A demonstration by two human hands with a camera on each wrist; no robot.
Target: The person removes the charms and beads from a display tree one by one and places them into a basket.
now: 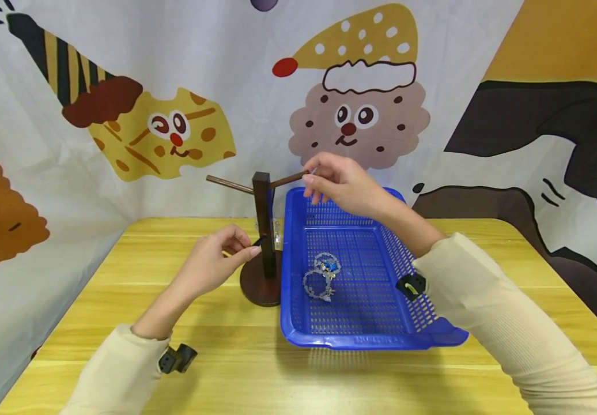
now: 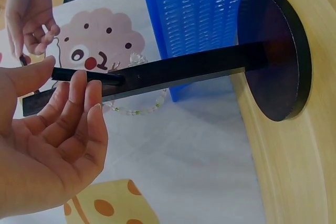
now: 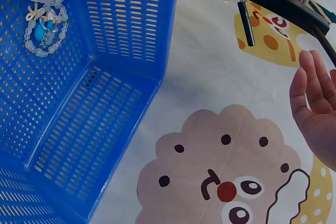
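Observation:
A dark wooden stand (image 1: 262,219) with a round base and several pegs stands left of the blue basket. My left hand (image 1: 215,259) pinches the lower peg (image 2: 79,75) that points toward me, thumb on one side and fingertips on the other. At the upper right peg (image 1: 289,179), my right hand (image 1: 347,184) holds the tip between thumb and forefinger. A beaded bracelet (image 2: 137,112) hangs on the far side of the post, partly hidden by it. Inside the basket lie beaded bracelets (image 1: 317,285), one with a blue charm (image 3: 44,30).
The blue plastic basket (image 1: 286,276) sits close against the stand's right side, under my right forearm. Both rest on a wood-grain table (image 1: 200,357). A white cloth with cartoon prints (image 1: 257,109) hangs behind the table. The upper left peg (image 1: 229,184) sticks out from the post.

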